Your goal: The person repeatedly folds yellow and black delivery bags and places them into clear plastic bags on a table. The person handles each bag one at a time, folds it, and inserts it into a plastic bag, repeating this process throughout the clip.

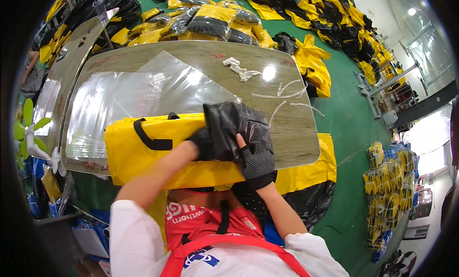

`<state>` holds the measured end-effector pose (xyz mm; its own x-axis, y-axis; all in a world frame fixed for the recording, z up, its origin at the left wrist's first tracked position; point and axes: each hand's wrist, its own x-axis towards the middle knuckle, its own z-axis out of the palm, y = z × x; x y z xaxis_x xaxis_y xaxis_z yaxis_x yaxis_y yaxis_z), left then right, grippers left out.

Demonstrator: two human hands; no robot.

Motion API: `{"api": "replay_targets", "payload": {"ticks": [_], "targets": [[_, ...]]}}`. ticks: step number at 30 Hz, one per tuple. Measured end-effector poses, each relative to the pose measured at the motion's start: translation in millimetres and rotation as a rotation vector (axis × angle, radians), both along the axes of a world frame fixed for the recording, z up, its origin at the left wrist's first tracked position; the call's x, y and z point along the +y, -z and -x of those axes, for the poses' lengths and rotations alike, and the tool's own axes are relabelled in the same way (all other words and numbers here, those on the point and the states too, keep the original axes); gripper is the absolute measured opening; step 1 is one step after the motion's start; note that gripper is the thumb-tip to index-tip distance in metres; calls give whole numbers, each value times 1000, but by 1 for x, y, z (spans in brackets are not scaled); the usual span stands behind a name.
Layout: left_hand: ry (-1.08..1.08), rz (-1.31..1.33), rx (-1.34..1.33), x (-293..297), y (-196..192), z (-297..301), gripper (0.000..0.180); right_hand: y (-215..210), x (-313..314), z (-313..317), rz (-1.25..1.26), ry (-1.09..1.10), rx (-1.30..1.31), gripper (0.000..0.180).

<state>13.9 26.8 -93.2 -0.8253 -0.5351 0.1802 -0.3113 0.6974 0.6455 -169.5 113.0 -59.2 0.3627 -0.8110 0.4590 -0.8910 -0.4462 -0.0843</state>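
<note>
A yellow tarpaulin bag (186, 169) with a black strap and a black end lies across the table's near edge. Its shiny black end (229, 129) is folded over on the right and bunched between my hands. My left hand (204, 142), in a dark fingerless glove, reaches in beneath the black flap, which hides its fingers. Around the right side of this black part my right hand (258, 163) is closed, in a dotted black glove with bare fingertips, thumb on top.
Clear plastic sleeves (143, 95) are spread on the wood-grain table (186, 50). White rags (240, 69) and thin white strips (282, 93) lie to the right. Packed yellow-black bundles (210, 21) are heaped beyond. A green fan (31, 129) stands left; tied bundles (389, 186) are stacked right.
</note>
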Motion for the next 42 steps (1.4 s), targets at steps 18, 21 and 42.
{"api": "replay_targets", "payload": {"ticks": [18,21,42], "targets": [[-884,-1256,1126,149,-54,-234,53,31,-6,-116,-294,14,5,61],[-703,-1076,1119,110,-59,-157,54,56,-2,-125,-239,47,42,52],[-276,106,-128,50,-19,117,65,-32,94,71,-662,-60,-207,45]]}}
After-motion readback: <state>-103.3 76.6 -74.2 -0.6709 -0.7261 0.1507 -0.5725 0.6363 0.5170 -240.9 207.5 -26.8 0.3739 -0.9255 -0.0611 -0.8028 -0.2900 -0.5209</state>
